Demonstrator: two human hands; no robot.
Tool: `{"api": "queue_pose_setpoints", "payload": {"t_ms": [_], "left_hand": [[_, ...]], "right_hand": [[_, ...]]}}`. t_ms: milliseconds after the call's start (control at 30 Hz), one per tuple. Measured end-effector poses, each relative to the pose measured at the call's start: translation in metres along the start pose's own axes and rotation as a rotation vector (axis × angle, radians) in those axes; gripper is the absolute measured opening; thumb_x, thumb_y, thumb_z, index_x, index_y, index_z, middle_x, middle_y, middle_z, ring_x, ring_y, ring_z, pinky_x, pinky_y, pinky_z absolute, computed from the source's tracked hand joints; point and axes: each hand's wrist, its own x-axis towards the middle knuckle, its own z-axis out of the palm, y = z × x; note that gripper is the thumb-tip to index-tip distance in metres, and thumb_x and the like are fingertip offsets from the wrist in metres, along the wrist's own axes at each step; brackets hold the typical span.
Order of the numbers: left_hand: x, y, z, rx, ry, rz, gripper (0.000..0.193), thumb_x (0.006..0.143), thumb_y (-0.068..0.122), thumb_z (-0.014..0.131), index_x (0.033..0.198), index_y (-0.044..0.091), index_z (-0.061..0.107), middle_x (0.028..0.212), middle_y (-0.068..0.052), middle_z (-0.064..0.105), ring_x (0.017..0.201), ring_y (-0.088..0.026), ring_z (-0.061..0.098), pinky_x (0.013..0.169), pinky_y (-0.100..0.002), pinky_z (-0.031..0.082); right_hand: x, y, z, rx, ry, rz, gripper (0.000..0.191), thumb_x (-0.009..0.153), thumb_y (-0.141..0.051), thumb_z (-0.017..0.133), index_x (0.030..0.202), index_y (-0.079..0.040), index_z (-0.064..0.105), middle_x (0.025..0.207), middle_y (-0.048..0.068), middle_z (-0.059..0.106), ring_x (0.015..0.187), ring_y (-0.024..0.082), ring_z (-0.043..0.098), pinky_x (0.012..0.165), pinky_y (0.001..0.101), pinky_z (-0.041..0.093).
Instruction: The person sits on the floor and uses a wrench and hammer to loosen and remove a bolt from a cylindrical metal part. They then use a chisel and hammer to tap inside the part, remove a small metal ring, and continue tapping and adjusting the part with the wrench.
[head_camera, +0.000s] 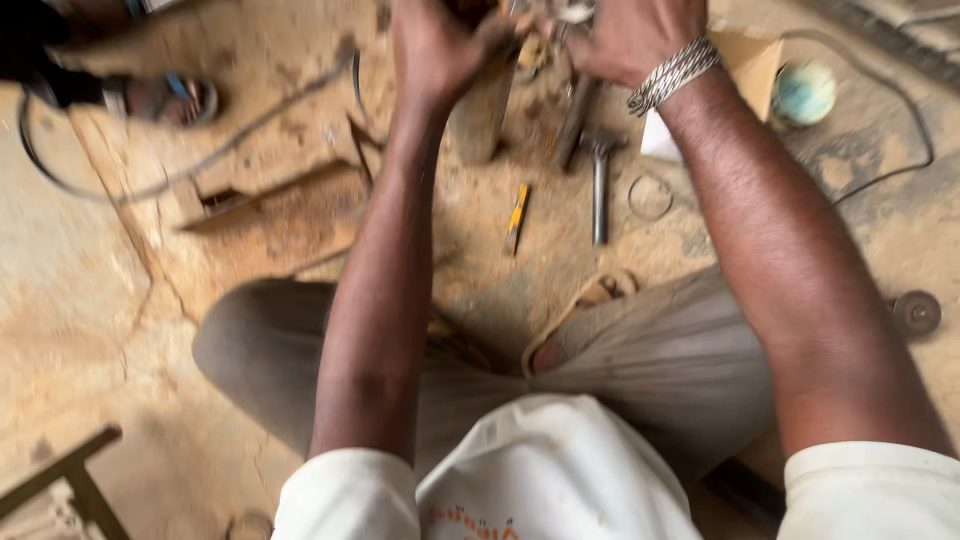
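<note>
Looking down from the head view, I see the left hand (435, 50) and right hand (630, 35) closed together on a blurred metal piece (530, 35) just above the hammer (598, 180) on the floor (120, 300). I judge steady grips best; exact hold unclear.

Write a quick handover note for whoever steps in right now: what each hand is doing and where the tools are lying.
Left hand and right hand: both closed around a blurred metal piece at the top edge; what it is cannot be told.
On the ground below: hammer, yellow-handled tool, wire ring, grinding disc at right.
Done or left: cannot tell from this view.
</note>
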Motion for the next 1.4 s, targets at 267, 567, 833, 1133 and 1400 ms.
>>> {"api": "queue_pose_setpoints", "payload": {"t_ms": [267,567,833,1133,1400], "left_hand": [[0.013,0.018,0.006,0.043,0.156,0.162,0.081,0.075,0.042,0.099,0.123,0.005,0.044,0.11,-0.014,0.069,0.101,-0.027,0.076,0.089,-0.041,0.065],[-0.003,0.042,0.091,0.566,0.464,0.097,0.064,0.083,0.035,0.085,0.125,0.004,0.048,0.105,-0.009,0.056,0.09,-0.022,0.056,0.076,-0.037,0.053],[-0.034,0.047,0.042,-0.212,0.111,-0.187,0.05,0.093,0.026,0.08,0.129,0.009,0.05,0.116,-0.012,0.056,0.11,-0.025,0.062,0.098,-0.041,0.064],[-0.007,0.059,0.013,0.083,0.261,-0.197,0.083,0.076,0.026,0.094,0.139,0.008,0.043,0.135,-0.016,0.05,0.114,-0.033,0.061,0.087,-0.047,0.064],[0.047,0.023,0.019,0.027,-0.336,0.089,0.066,0.078,0.03,0.097,0.13,0.01,0.06,0.118,-0.011,0.066,0.112,-0.025,0.071,0.101,-0.043,0.06]], "right_hand": [[-0.003,0.014,0.014,-0.074,0.578,-0.155,0.05,0.092,-0.074,0.061,0.094,-0.027,0.077,0.07,-0.002,0.065,0.065,0.012,0.059,0.071,0.0384,0.049],[-0.035,0.043,0.036,0.537,0.28,-0.1,0.058,0.104,-0.061,0.064,0.124,-0.008,0.074,0.094,0.01,0.072,0.072,0.014,0.066,0.068,0.0375,0.055],[-0.038,0.056,0.032,0.329,-0.026,0.04,0.053,0.091,-0.059,0.06,0.128,-0.023,0.072,0.062,-0.001,0.058,0.053,0.012,0.05,0.057,0.0351,0.053],[-0.014,0.028,0.029,0.315,0.017,0.047,0.066,0.098,-0.078,0.045,0.111,-0.021,0.076,0.058,-0.003,0.042,0.049,0.012,0.036,0.047,0.0312,0.034],[0.006,0.029,0.023,0.314,0.059,-0.066,0.069,0.095,-0.079,0.043,0.108,-0.021,0.078,0.056,-0.003,0.043,0.049,0.012,0.038,0.046,0.0336,0.036]]}}
